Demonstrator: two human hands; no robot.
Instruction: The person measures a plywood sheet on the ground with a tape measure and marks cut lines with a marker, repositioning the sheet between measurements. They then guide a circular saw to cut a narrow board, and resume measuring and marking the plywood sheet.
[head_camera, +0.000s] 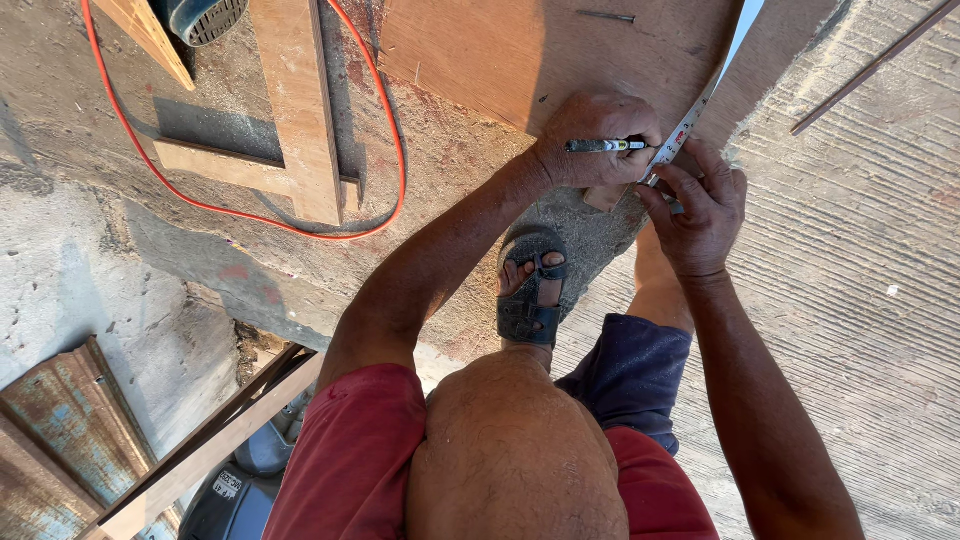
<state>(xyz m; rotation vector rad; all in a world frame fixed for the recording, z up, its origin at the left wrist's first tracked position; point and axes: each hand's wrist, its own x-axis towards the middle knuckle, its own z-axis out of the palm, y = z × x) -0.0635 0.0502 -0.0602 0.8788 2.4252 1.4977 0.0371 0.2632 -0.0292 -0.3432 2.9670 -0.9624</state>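
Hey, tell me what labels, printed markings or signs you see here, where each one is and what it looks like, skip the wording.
Marker: in the left hand, dark barrel with a yellow and white label band.
Tape measure: under the right hand, across the plywood sheet; white blade with small dark and red printed marks.
Machine label: bottom left, small pale sticker on dark housing.

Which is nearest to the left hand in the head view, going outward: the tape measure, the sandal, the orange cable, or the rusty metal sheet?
From the left hand:
1. Tape measure, right beside it at the plywood edge.
2. Sandal, just below, on the foot.
3. Orange cable, off to the picture's left.
4. Rusty metal sheet, bottom-left corner.
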